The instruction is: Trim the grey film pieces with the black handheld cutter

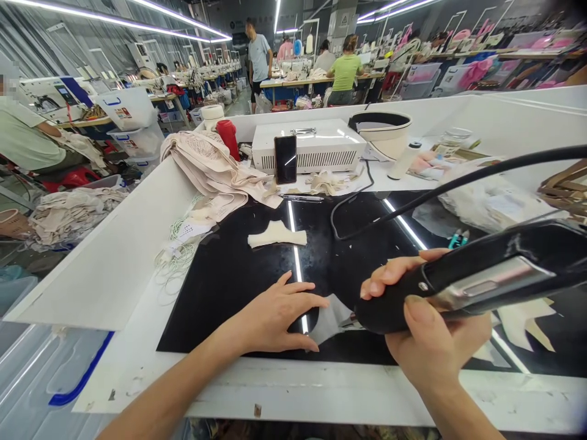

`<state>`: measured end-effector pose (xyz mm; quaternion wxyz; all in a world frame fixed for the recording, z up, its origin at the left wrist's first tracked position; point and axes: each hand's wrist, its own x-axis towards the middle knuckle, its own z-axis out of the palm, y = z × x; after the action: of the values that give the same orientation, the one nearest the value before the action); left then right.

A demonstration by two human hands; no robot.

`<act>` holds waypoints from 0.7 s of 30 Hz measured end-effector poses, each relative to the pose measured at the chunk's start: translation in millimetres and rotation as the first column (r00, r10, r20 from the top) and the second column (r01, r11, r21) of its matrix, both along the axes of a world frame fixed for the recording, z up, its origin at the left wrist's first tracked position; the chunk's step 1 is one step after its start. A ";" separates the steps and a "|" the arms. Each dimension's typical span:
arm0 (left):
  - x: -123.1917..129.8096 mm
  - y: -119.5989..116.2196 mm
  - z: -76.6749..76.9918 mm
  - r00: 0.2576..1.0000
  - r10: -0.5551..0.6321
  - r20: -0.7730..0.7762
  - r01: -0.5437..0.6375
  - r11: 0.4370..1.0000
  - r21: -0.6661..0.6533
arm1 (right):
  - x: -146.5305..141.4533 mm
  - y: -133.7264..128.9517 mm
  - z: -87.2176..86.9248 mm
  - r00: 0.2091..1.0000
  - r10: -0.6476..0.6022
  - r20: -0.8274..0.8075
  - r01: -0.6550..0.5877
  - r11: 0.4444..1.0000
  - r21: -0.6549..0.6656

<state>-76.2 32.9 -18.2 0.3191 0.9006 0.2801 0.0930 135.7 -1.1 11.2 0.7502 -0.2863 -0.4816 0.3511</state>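
My right hand (431,330) is wrapped round a thick black corded power tool (486,281) with a silver panel on its side. The tool's narrow metal tip (351,324) points left and meets a small piece of thin whitish material (331,315). My left hand (284,311) lies with fingers spread on the glossy black board (220,293), its fingertips at the left edge of that piece. I cannot tell whether the tip goes into the material or only touches it. Farther back on the board lies a cream cut piece (277,234).
A phone (285,159) leans against a white vented box (312,146). Beige fabric (206,165) and tangled cords (177,260) lie at left. Teal-handled snippers (458,238), a plastic bag (495,195) and pale scraps (525,321) are at right. A black cable (481,168) arcs over the board. People work behind.
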 end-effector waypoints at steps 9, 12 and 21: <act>-0.5 0.9 -6.1 0.999 0.009 0.033 -0.010 0.999 0.034 | -19.5 19.1 2.4 1.000 0.000 -0.025 0.001 0.999 0.043; 0.2 0.9 -8.3 0.999 0.014 0.042 -0.016 0.999 0.040 | -22.1 21.9 -0.5 1.000 0.005 -0.021 -0.004 0.999 0.048; 2.0 0.6 -8.6 0.999 0.015 0.044 -0.016 0.999 0.032 | -20.4 21.5 -4.2 1.000 -0.006 0.016 0.005 0.998 0.066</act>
<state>-74.1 33.5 -26.8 0.3100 0.9011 0.2785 0.1198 115.4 20.4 7.0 0.7562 -0.2656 -0.4982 0.3307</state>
